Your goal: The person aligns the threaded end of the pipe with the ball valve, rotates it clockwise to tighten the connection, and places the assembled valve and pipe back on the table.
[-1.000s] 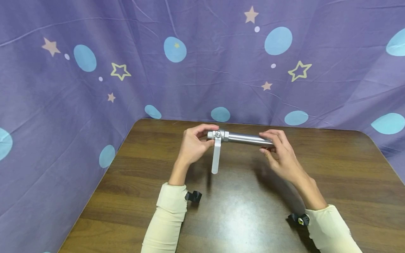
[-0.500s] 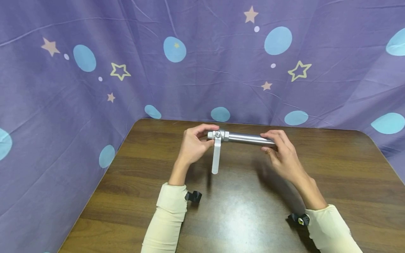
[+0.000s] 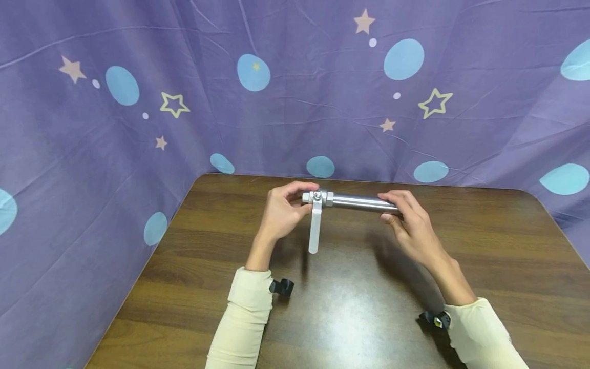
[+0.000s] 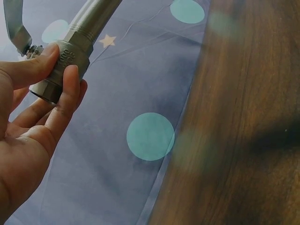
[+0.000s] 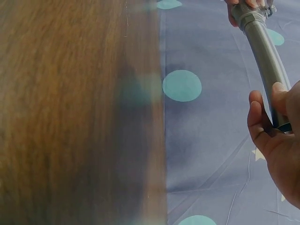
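A metal ball valve (image 3: pixel 328 198) with a flat lever handle (image 3: pixel 315 228) is joined to a straight steel pipe (image 3: pixel 359 202), and both are held above the table. My left hand (image 3: pixel 282 212) grips the valve body at its left end, thumb on the near side, as the left wrist view shows on the valve (image 4: pixel 70 58). The lever points toward me, crosswise to the pipe. With thumb and fingers my right hand (image 3: pixel 415 230) holds the pipe near its right end; in the right wrist view that hand (image 5: pixel 283 150) wraps the pipe (image 5: pixel 265 56). Fingers partly hide the pipe's right end.
Beneath lies a brown wooden table (image 3: pixel 184 297) with rounded far corners. A purple curtain (image 3: pixel 286 128) with blue dots and stars hangs behind it and along the left side. Black camera mounts (image 3: pixel 282 287) sit at both wrists.
My right hand shifts very slightly along the pipe's right end, outward and then back. The left hand and the valve stay in place.
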`<state>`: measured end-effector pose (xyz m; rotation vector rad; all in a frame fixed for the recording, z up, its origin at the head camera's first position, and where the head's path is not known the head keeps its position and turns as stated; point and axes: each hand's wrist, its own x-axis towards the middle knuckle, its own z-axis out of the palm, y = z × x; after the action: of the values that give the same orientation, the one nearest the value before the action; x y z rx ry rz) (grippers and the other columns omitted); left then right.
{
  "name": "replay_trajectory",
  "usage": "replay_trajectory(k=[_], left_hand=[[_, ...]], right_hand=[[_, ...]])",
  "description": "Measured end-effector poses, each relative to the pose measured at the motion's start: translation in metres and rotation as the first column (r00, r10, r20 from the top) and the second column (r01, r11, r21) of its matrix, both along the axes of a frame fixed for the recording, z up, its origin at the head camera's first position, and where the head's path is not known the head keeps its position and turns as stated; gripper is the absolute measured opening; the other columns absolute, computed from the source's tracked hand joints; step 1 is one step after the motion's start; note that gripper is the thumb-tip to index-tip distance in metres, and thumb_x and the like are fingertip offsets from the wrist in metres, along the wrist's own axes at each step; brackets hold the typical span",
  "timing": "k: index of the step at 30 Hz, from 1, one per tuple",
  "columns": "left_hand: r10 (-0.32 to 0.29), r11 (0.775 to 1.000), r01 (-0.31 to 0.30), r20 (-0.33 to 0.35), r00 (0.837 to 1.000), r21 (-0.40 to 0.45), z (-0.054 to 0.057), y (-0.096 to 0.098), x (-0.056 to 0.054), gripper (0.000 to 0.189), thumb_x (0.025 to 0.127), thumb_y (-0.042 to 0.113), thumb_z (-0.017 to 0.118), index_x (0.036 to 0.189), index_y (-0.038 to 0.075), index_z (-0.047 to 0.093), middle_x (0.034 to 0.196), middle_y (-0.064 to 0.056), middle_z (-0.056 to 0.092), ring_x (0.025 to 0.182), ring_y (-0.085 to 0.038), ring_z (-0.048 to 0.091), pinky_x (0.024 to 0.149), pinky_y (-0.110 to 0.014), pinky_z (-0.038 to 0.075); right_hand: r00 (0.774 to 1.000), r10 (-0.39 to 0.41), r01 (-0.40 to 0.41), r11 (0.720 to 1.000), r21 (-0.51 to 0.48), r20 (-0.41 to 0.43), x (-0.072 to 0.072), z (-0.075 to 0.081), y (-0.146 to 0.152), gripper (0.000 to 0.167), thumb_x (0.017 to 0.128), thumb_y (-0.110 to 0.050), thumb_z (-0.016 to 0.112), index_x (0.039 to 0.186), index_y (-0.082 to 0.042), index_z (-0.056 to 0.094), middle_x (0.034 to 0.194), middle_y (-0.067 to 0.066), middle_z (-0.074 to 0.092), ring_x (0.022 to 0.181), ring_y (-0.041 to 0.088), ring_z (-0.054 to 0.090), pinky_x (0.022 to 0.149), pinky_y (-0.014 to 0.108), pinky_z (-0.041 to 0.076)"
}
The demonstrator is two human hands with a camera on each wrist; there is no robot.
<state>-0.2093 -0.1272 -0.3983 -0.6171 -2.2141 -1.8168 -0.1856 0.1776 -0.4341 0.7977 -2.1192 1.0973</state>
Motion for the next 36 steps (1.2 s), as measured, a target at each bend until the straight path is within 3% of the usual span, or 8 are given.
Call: replay_trajectory(k=[9, 14, 19, 31, 36], left_hand=[[-0.003, 1.0, 0.003, 0.007, 1.0, 0.01, 0.001, 0.0012, 0.0005, 0.043, 0.078, -0.021, 0.074, 0.118, -0.005, 0.077, 0.12, -0.024, 0.078, 0.105, -0.034, 0.077, 0.101, -0.053, 0.064], [-0.005, 1.0, 0.005, 0.021, 1.0, 0.015, 0.0011, 0.0015, 0.0009, 0.044, 0.078, -0.021, 0.074, 0.118, -0.006, 0.077, 0.122, -0.024, 0.078, 0.107, -0.034, 0.077, 0.099, -0.045, 0.065], [-0.015, 0.999, 0.014, 0.034, 0.999, 0.029, 0.0012, 0.0015, 0.0014, 0.043, 0.078, -0.022, 0.073, 0.117, -0.006, 0.077, 0.124, -0.024, 0.078, 0.11, -0.036, 0.076, 0.097, -0.038, 0.066], [-0.032, 0.999, 0.031, 0.041, 0.999, 0.038, 0.0016, 0.0019, 0.0019, 0.041, 0.078, -0.023, 0.073, 0.116, -0.008, 0.076, 0.126, -0.025, 0.077, 0.114, -0.039, 0.076, 0.097, -0.047, 0.065], [-0.03, 0.999, 0.028, 0.045, 0.999, 0.042, 0.0005, 0.0018, 0.0019, 0.041, 0.078, -0.023, 0.073, 0.116, -0.008, 0.076, 0.126, -0.025, 0.076, 0.114, -0.04, 0.076, 0.096, -0.041, 0.066]], right_hand=[[1.0, -0.011, 0.011, 1.0, 0.005, 0.016, 0.0, 0.0002, 0.0004, 0.051, 0.085, 0.015, 0.076, 0.134, 0.001, 0.07, 0.123, 0.016, 0.07, 0.105, 0.007, 0.06, 0.09, 0.008, 0.043], [0.999, -0.003, 0.004, 1.0, -0.004, 0.047, 0.0003, -0.0006, 0.0009, 0.051, 0.09, 0.016, 0.072, 0.137, -0.003, 0.07, 0.121, 0.012, 0.071, 0.087, 0.003, 0.065, 0.078, 0.005, 0.051], [0.996, -0.003, 0.004, 1.0, -0.009, 0.084, 0.0012, -0.0014, 0.0016, 0.047, 0.093, 0.016, 0.069, 0.137, -0.002, 0.07, 0.117, 0.009, 0.071, 0.075, 0.008, 0.066, 0.069, 0.007, 0.052], [0.991, -0.025, 0.02, 0.999, 0.037, 0.133, 0.0027, 0.0006, 0.0049, 0.04, 0.1, 0.01, 0.063, 0.137, -0.004, 0.07, 0.097, 0.001, 0.068, 0.073, 0.007, 0.062, 0.068, 0.009, 0.049], [0.991, -0.007, 0.0, 0.999, 0.052, 0.133, 0.0029, -0.0001, 0.0052, 0.043, 0.1, 0.009, 0.063, 0.141, -0.002, 0.066, 0.106, 0.006, 0.07, 0.076, 0.006, 0.064, 0.07, 0.008, 0.05]])
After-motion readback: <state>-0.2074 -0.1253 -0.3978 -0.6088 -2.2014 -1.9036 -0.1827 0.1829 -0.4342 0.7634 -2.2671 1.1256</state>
